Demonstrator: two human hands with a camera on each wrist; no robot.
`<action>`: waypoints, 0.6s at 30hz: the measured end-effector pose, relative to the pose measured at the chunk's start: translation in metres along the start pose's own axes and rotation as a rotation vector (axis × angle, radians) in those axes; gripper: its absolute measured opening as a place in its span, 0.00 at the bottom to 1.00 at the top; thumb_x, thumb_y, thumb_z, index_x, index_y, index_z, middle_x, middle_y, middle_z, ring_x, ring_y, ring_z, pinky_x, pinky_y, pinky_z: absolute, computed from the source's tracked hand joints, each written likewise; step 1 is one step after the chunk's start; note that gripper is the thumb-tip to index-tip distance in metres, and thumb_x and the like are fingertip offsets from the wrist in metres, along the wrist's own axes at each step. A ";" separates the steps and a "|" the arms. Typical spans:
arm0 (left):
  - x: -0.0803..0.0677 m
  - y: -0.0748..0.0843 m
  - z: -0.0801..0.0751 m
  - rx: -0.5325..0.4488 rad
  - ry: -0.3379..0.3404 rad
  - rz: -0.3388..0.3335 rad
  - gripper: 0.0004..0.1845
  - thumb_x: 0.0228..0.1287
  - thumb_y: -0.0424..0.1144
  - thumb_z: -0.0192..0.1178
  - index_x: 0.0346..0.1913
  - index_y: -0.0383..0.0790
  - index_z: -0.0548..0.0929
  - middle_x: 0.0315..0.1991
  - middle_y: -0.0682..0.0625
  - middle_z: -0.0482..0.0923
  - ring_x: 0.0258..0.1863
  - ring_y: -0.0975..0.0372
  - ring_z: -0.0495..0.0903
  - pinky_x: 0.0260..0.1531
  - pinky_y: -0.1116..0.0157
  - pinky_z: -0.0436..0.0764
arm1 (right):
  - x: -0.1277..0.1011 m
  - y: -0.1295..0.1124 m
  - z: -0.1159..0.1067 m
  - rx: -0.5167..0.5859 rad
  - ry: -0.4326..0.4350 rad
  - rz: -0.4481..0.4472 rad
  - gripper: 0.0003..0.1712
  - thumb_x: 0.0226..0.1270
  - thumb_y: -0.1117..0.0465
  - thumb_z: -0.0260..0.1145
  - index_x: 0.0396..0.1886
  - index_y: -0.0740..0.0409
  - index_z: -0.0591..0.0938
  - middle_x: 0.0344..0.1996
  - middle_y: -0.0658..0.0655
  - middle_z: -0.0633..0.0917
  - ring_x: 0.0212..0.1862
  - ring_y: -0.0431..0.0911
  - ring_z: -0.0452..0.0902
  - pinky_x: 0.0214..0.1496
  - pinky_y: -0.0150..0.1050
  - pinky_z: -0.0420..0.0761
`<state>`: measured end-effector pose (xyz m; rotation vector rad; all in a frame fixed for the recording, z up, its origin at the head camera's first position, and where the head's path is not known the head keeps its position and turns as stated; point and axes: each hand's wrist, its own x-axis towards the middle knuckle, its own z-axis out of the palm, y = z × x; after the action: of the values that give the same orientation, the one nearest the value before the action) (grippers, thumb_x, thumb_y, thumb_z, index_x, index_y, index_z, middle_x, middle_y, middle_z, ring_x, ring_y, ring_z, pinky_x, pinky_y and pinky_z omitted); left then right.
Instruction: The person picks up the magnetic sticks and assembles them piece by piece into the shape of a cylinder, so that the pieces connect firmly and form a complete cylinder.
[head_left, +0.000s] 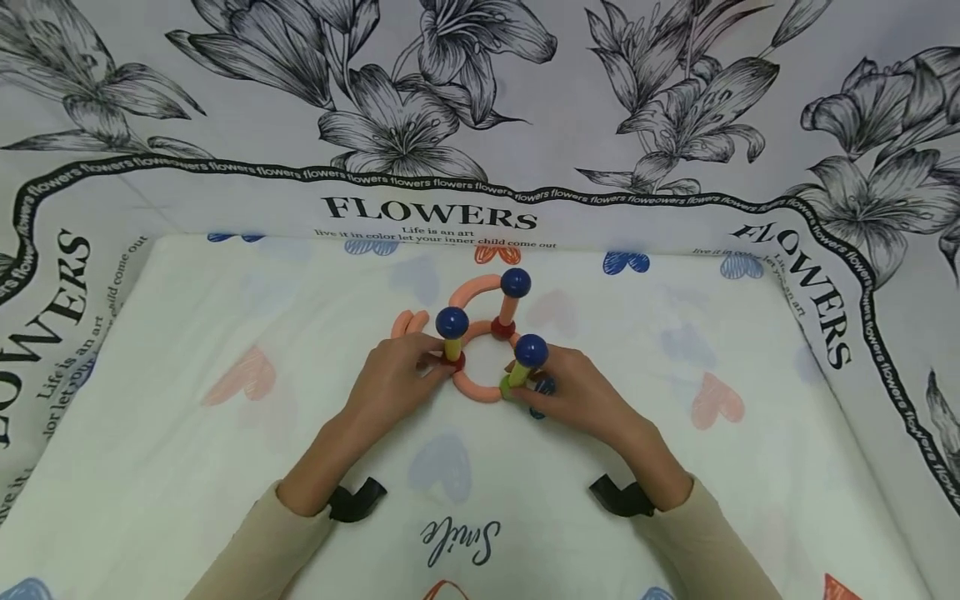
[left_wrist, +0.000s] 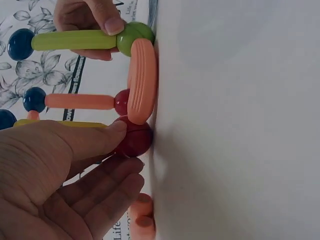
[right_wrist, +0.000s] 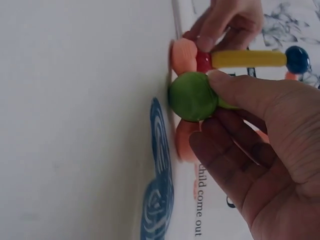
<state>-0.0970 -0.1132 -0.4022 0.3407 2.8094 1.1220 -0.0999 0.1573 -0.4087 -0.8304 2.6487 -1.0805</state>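
Observation:
On the cloth stands a ball-and-stick building toy, with curved orange rods (head_left: 480, 393) forming a ring between balls at its base. My left hand (head_left: 393, 375) pinches the base's red ball (left_wrist: 136, 139) between thumb and fingers. The base's green ball (right_wrist: 192, 96) is pinched by my right hand (head_left: 581, 387). From the red ball rises a yellow rod (right_wrist: 250, 58) topped by a blue ball (head_left: 452, 323). A yellow-green rod (left_wrist: 75, 40) with another blue ball (head_left: 531, 351) stands on the green ball. Farther back, an orange rod (head_left: 508, 310) joins a second red ball (head_left: 502, 328) to a third blue ball (head_left: 515, 282).
Another curved orange rod (head_left: 474, 287) runs high from the rear blue ball toward the left one. Loose orange pieces (head_left: 410, 322) lie just beyond my left hand. White cloth (head_left: 300, 450) with printed hearts covers the surface; a flower-printed cloth (head_left: 255, 133) borders it behind.

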 end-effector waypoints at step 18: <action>0.034 -0.002 -0.006 -0.030 -0.043 0.055 0.12 0.66 0.34 0.73 0.51 0.38 0.92 0.46 0.44 0.93 0.48 0.51 0.92 0.53 0.51 0.88 | 0.001 -0.011 0.021 -0.029 0.140 -0.034 0.15 0.61 0.61 0.82 0.46 0.56 0.88 0.38 0.51 0.90 0.39 0.44 0.87 0.45 0.40 0.89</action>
<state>-0.1317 -0.1108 -0.3995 0.4361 2.7589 1.1527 -0.0883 0.1381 -0.4162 -0.8367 2.7801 -1.1513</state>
